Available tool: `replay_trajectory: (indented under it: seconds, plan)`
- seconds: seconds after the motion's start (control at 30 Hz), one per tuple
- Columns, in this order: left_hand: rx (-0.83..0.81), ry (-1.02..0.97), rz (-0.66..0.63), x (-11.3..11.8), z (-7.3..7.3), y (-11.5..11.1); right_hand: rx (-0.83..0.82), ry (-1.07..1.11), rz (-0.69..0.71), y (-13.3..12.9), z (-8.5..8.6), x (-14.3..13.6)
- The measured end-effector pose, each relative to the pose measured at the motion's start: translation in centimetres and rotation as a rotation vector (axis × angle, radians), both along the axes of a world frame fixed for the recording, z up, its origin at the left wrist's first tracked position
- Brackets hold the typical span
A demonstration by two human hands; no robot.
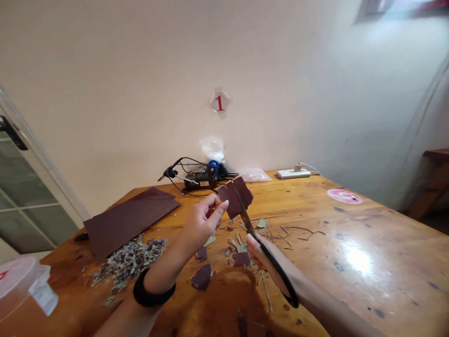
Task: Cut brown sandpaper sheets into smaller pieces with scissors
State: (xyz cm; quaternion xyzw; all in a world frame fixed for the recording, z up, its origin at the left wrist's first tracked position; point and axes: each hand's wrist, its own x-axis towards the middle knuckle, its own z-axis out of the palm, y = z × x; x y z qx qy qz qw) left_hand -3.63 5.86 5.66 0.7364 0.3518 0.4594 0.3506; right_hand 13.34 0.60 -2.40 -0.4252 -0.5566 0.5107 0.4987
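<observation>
Our left hand [206, 215] pinches a notched maroon sheet piece [229, 199] between thumb and fingers, up above the wooden table [315, 257]. Our right hand [259, 256] grips black-handled scissors [267, 253], blades over the piece, just right of the left thumb; can't tell how far apart they are. Risks as we judge it: left fingertips sit near the blades, so a slip or bad angle could nick us. One-sided pinch could let the piece twist, cut wanders. Offcuts [202, 277] below our hands and shreds [131, 262] left of the left forearm could scatter if bumped.
</observation>
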Motion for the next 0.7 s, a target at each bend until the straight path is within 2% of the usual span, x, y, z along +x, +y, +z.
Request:
replay_trajectory:
  seconds: [0.13, 0.43, 0.6, 0.7]
  plan:
    - [-0.028, 0.020, 0.003, 0.05, 0.43, -0.36, -0.008, 0.006, 0.000, -0.40, 0.73, -0.17]
    - [-0.040, 0.046, 0.017, 0.13, 0.93, -0.69, 0.011, 0.036, -0.053, -0.25, -0.20, -0.53]
    - [-0.055, 0.042, 0.013, 0.13, 0.84, -0.60, -0.069, 0.008, -0.016, -0.19, -0.17, -0.47]
    - [-0.058, 0.042, 0.006, 0.12, 0.85, -0.51, -0.063, -0.047, 0.009, -0.20, 0.02, -0.33]
